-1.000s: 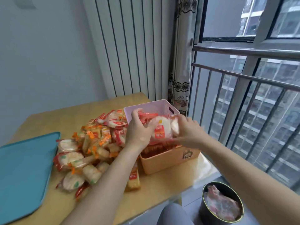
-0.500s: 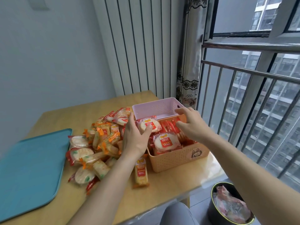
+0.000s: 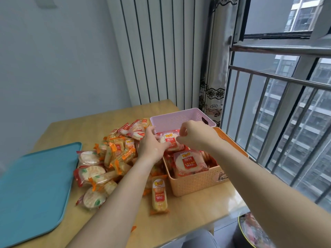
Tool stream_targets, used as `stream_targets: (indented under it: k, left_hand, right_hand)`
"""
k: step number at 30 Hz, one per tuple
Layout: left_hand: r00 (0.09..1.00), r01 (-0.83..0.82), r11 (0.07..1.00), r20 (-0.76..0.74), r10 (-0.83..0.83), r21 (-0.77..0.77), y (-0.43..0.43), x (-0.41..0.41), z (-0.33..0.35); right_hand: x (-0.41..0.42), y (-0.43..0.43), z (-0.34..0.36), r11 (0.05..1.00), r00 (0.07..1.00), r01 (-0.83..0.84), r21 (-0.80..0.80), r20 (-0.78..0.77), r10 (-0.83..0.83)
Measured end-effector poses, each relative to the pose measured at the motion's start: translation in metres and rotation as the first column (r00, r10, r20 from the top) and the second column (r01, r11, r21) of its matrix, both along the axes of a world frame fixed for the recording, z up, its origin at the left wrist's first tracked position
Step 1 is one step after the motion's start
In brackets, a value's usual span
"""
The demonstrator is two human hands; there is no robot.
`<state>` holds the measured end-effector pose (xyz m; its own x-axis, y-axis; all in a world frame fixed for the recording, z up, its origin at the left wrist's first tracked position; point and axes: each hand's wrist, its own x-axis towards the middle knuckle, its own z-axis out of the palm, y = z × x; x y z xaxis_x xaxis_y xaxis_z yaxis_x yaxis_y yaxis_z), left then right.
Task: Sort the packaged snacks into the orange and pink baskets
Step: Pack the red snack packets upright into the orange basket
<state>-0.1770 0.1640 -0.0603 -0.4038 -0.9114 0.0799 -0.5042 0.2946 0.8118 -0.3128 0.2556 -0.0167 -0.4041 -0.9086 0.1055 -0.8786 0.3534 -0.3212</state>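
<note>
Hands both on one red-and-white round snack packet (image 3: 170, 141), held over the seam between the two baskets. Left hand (image 3: 152, 145) grips the packet's left edge, thumb on top. Right hand (image 3: 195, 135) pinches its upper right edge with curled fingers.

Pink basket (image 3: 180, 117) sits at the far side by the curtain (image 3: 213, 83); its inside is mostly hidden behind the hands, contents can't tell. Orange basket (image 3: 195, 183) touches it on the near side and holds several red round packets, one (image 3: 189, 162) lying face up on top at the near wall.

Unsorted pile (image 3: 111, 158) is on the wooden counter (image 3: 179, 221) just left of the baskets: a mix of round packets with red wrap and long ones with orange ends. One long orange-trimmed packet (image 3: 159, 196) lies apart from the pile, just beside the orange basket's near left corner.

Blue tray (image 3: 34, 190) on the counter's left side, next to the pile. Dark bin (image 3: 254, 231) on the floor at lower right, crumpled wrappers inside.
</note>
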Motion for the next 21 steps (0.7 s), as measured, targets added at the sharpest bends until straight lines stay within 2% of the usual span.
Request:
stream_targets:
  k: [4,6,15,18,21]
  left_hand:
    - [0.999,-0.020,0.999,-0.040,0.019,-0.031,-0.003,0.003,0.003]
    - [0.997,-0.046,0.996,-0.073,0.040,-0.080,-0.003,0.007,0.006]
    - [0.945,-0.085,0.996,-0.313,0.092,0.034,-0.003,0.036,0.009]
    - [0.933,-0.074,0.994,-0.347,0.099,0.084,-0.001,0.045,0.007]
    - [0.937,-0.041,0.991,-0.340,0.082,0.126,0.001,0.049,0.005]
  right_hand:
    - [0.006,0.019,0.006,0.946,0.991,-0.131,0.297,0.006,0.135]
    - [0.005,0.023,0.000,0.935,0.986,-0.165,0.313,0.063,0.153]
    - [-0.027,0.031,0.009,0.956,0.979,-0.178,0.233,0.139,0.148]
    - [-0.046,0.033,0.018,0.986,0.963,-0.144,0.078,0.239,0.122]
    - [-0.058,0.025,0.016,0.993,0.943,0.016,-0.116,0.331,0.023]
